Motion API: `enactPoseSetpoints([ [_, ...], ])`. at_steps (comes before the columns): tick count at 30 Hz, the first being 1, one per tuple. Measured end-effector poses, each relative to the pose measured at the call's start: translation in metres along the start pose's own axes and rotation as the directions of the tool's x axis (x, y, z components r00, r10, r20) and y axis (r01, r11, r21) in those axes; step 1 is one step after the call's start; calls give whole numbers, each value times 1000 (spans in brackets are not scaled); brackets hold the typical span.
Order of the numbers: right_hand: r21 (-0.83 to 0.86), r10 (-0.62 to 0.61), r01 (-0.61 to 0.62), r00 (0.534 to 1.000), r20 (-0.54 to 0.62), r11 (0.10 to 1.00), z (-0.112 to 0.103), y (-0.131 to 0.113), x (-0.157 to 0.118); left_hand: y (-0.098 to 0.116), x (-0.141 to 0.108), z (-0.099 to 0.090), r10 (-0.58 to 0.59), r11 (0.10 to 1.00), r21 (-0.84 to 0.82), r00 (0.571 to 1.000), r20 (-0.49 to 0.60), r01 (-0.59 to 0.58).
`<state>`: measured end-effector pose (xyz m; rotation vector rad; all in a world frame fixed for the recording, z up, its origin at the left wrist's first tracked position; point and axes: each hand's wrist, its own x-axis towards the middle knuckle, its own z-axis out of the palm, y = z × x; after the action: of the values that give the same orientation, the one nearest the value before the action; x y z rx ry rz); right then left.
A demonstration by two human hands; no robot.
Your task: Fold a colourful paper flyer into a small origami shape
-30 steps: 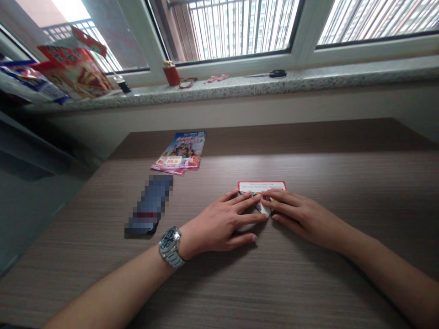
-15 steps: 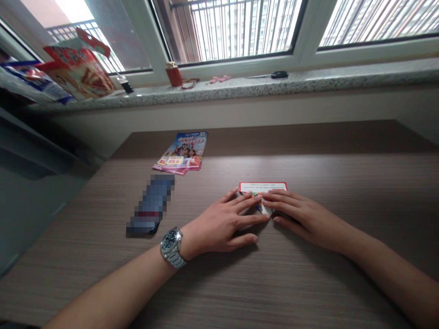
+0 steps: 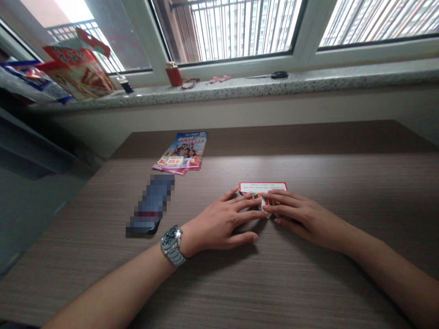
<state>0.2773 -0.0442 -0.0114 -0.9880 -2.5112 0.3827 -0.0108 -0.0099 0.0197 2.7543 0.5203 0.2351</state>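
Observation:
A folded printed paper [image 3: 263, 186] lies on the table in front of me, with a red-edged white strip along its far side and colourful print nearer me. My left hand [image 3: 224, 224], a metal watch [image 3: 172, 244] on its wrist, rests over the paper's left part with fingers stretched out. From the other side, my right hand [image 3: 305, 217] lies across the right part, its fingers extended and pressing down. The fingertips of both hands almost meet at the middle, where a pointed fold shows. Fingers cover much of the paper, so its full shape is hidden.
A pixelated phone [image 3: 151, 205] lies left of my left hand, with colourful flyers [image 3: 185, 151] beyond it. On the stone windowsill [image 3: 236, 89] are scissors [image 3: 279, 75], a red lighter-like item [image 3: 173, 74], pink pieces [image 3: 220, 79] and snack bags [image 3: 80, 71].
The fingertips of both hands have shifted slightly on the paper. More red-and-white print now shows between them. The paper's far strip has stayed in place.

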Motion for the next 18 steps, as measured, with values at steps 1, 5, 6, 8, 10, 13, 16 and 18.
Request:
enactPoseSetpoints([
  [1,-3,0,0,1000,-2,1000,0,0,0,0,0,0,0,1000,-2,1000,0,0],
  [5,1,10,-10,999,-31,1000,1,-2,1,0,0,0,-4,1000,5,1000,-7,4],
  [6,4,13,-13,999,-41,1000,1,-3,2,0,0,0,-7,1000,10,1000,-10,7],
  [8,5,16,-16,998,-63,1000,3,-5,4,-1,-1,0,-19,1000,21,1000,-16,19],
  [10,-3,26,-26,995,-96,1000,5,-8,6,0,-1,1,-38,999,31,999,-23,39],
  [13,-16,47,-49,988,-145,999,9,-9,8,0,-1,1,-53,998,40,999,-13,53],
  [16,-18,58,-62,983,-175,998,12,-9,8,0,-1,0,-53,997,48,999,3,53],
  [18,-19,70,-75,980,-188,997,13,-9,8,0,-1,0,-48,997,52,999,2,48],
])
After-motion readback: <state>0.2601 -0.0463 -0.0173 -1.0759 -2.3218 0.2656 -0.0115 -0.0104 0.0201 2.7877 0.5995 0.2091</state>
